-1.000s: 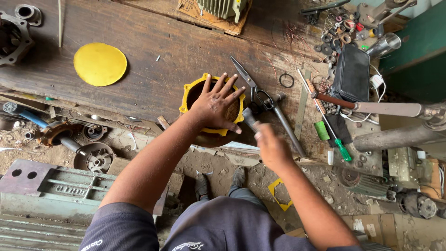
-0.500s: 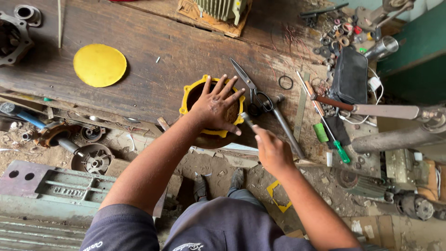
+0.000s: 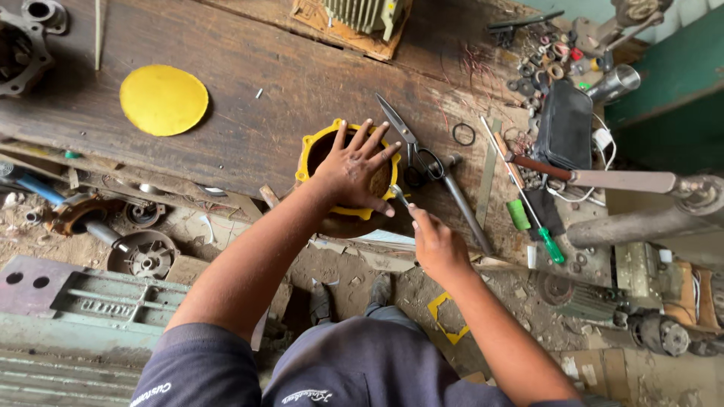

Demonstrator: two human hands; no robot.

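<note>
Pressing flat with fingers spread, the left hand holds down a yellow ring-shaped housing at the near edge of the wooden counter. The right hand pinches a small metal tool whose tip sits against the housing's rim. Work on the rim looks underway, not finished. A yellow disc lies apart to the left, and scissors lie just beside the housing.

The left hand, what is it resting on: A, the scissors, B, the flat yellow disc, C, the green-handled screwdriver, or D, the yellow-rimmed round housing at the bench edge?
D: the left hand lies spread over the yellow-rimmed round housing, while the flat yellow disc sits apart, untouched.
</note>
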